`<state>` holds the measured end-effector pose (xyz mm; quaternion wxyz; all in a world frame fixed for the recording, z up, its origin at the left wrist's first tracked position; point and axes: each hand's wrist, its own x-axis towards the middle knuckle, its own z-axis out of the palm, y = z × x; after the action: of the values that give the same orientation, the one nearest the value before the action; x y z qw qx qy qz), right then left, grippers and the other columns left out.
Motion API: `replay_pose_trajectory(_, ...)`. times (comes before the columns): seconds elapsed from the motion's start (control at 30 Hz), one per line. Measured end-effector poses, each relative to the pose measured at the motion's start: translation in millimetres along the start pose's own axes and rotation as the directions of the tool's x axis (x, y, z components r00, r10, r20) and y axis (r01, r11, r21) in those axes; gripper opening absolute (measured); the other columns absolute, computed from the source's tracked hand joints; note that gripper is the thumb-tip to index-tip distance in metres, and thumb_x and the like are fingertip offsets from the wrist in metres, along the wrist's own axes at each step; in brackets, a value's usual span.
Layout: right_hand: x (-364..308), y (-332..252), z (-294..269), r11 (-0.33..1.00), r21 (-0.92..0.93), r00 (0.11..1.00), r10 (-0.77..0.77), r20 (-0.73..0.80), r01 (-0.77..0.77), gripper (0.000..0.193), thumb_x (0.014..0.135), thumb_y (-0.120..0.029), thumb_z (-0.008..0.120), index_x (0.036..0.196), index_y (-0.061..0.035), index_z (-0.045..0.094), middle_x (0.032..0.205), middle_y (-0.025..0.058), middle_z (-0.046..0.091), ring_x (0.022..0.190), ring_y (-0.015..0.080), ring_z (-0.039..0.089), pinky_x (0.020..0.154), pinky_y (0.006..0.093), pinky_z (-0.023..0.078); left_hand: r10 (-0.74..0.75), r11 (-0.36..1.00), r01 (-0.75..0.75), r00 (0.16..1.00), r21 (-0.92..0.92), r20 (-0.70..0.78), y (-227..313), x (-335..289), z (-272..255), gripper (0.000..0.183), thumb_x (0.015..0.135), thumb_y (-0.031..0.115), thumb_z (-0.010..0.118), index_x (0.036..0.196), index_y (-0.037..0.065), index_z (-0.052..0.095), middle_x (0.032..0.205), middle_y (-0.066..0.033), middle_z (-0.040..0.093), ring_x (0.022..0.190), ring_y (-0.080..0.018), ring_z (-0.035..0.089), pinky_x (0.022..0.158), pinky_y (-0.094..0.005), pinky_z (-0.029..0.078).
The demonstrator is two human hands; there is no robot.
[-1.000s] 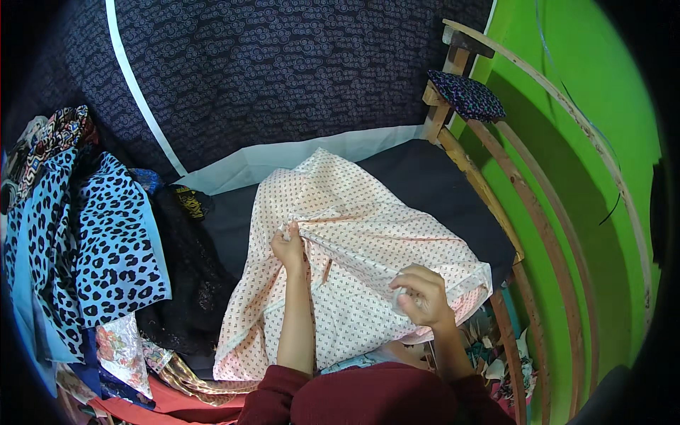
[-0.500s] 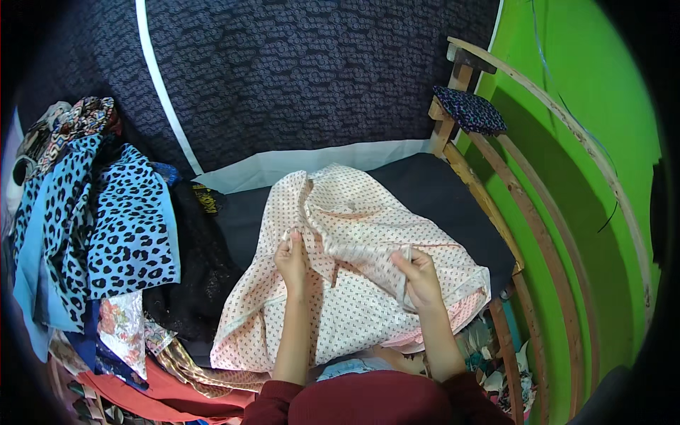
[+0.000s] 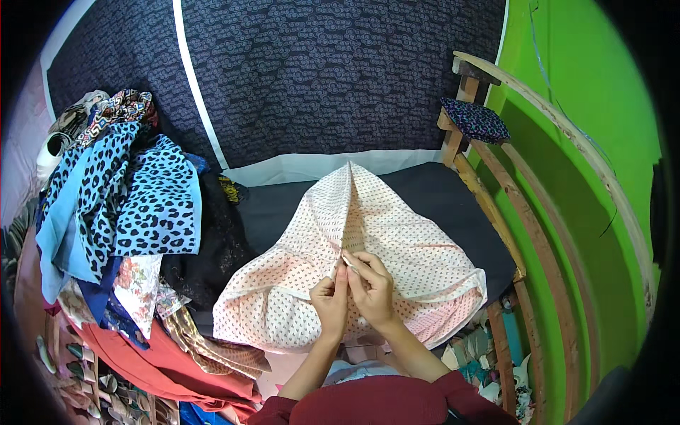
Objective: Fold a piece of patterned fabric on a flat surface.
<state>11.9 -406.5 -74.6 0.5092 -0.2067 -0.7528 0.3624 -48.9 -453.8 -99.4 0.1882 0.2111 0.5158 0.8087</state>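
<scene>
A large white cloth [image 3: 418,248] with a small dark-pink print spreads over a dark padded surface [image 3: 418,188] in front of me. Two of its edges meet in the middle, and a fold rises from there to a peak at the far side. My left hand [image 3: 330,301] pinches the cloth at this meeting point, thumb pointing away from me. Right beside it, touching, my right hand [image 3: 370,287] grips the cloth edge between thumb and fingers. Exactly what lies between the fingertips is too small to make out beyond the cloth.
At the left lies a heap of clothes, with a blue leopard-print cloth [image 3: 157,205] on top and a red cloth [image 3: 156,361] below. A wooden rail frame [image 3: 538,205] curves along the right by a green wall [image 3: 602,78]. A patterned dark curtain [image 3: 319,78] hangs behind.
My hands were apart, each holding a part of the cloth edge. The right hand has moved left to meet the left one, drawing the edges together. The view has shifted slightly.
</scene>
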Motion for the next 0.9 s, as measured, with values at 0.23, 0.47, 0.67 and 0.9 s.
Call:
replay_pose_trajectory(0.23,-39.9,3.1,-15.3,0.984,0.168,0.976,0.025,0.215,-0.062,0.053,0.094,-0.03,0.031,0.132,0.0064,0.041,0.129,0.0195,0.035,0.122,0.03,0.029,0.103,0.0377,0.021,-0.023,1.0,0.02,0.985,0.02,0.169,0.2,-30.4,-8.4,0.033,0.089,0.017,0.062,0.062,0.007,0.047,0.056,0.0058,0.046,0.049,0.0,0.037,0.041,-0.0188,0.027)
replay_pose_trajectory(0.47,-60.5,-24.3,-17.1,0.996,0.073,0.96,0.022,0.279,-0.044,0.068,0.094,-0.046,0.016,0.136,0.0037,0.036,0.134,0.0155,0.025,0.124,0.0263,0.021,0.105,0.0372,0.012,-0.005,1.0,0.002,0.995,0.028,0.098,-11.3,-51.8,-31.9,0.035,0.088,0.022,0.064,0.06,0.006,0.049,0.055,0.0061,0.047,0.051,-0.0008,0.036,0.042,-0.0188,0.026)
replay_pose_trajectory(0.67,-80.8,-38.4,-15.3,0.95,0.278,0.954,0.055,0.296,-0.141,0.066,0.094,-0.045,0.023,0.138,0.0036,0.033,0.133,0.0141,0.024,0.127,0.0252,0.017,0.108,0.0364,0.011,0.121,0.992,-0.123,0.988,0.022,0.098,-10.7,-62.5,-47.5,0.028,0.093,0.022,0.055,0.078,-0.001,0.062,0.063,0.0016,0.055,0.053,-0.0029,0.043,0.047,-0.0192,0.034)
replay_pose_trajectory(0.9,-70.0,-53.6,-14.1,0.983,-0.164,0.964,-0.04,0.264,0.086,0.042,0.085,-0.016,0.053,0.126,-0.0125,0.054,0.136,0.0165,0.025,0.127,0.0285,0.023,0.105,0.043,0.02,0.399,0.834,-0.404,0.912,0.375,0.095,12.1,-71.1,-88.1,0.017,0.094,0.01,0.05,0.087,-0.002,0.061,0.07,0.0031,0.054,0.059,-0.0016,0.042,0.048,-0.019,0.032)
